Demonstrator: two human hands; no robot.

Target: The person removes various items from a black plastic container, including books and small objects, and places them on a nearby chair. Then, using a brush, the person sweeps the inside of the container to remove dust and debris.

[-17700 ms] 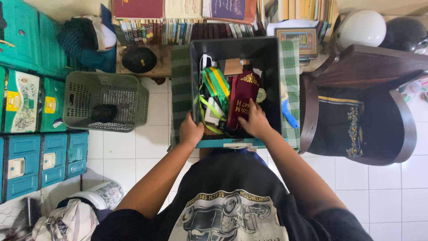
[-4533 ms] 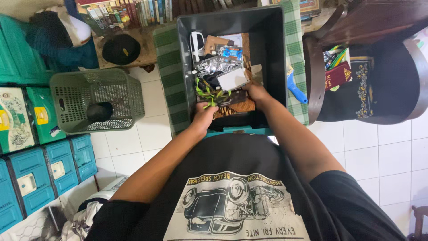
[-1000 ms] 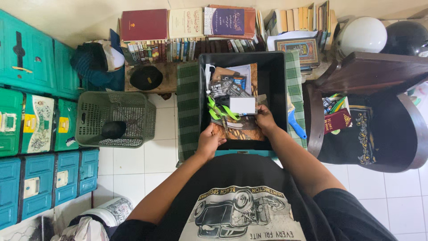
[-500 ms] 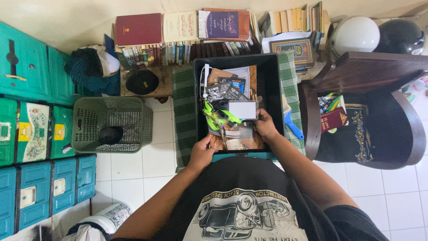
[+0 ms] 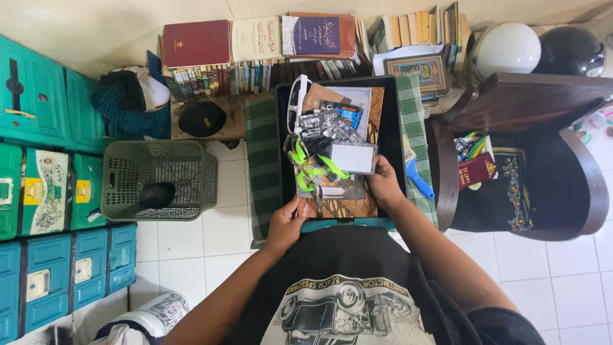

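Observation:
A dark plastic bin stands in front of me on a green checked cloth. Both hands lift a stack out of it. My left hand grips the near left corner of a brown patterned book or folder. My right hand holds its right edge, fingers against a white card holder on a neon-green lanyard. Foil packets and small blue packs lie farther back on the pile.
A green mesh basket holding a black object stands to the left, beside stacked teal storage boxes. Rows of books line the far wall. A dark wooden chair with books and pens stands right; two helmets sit beyond it.
The camera view shifted slightly. My left hand slid to the near corner of the brown book, and the stack with the white card holder has risen a little within the bin.

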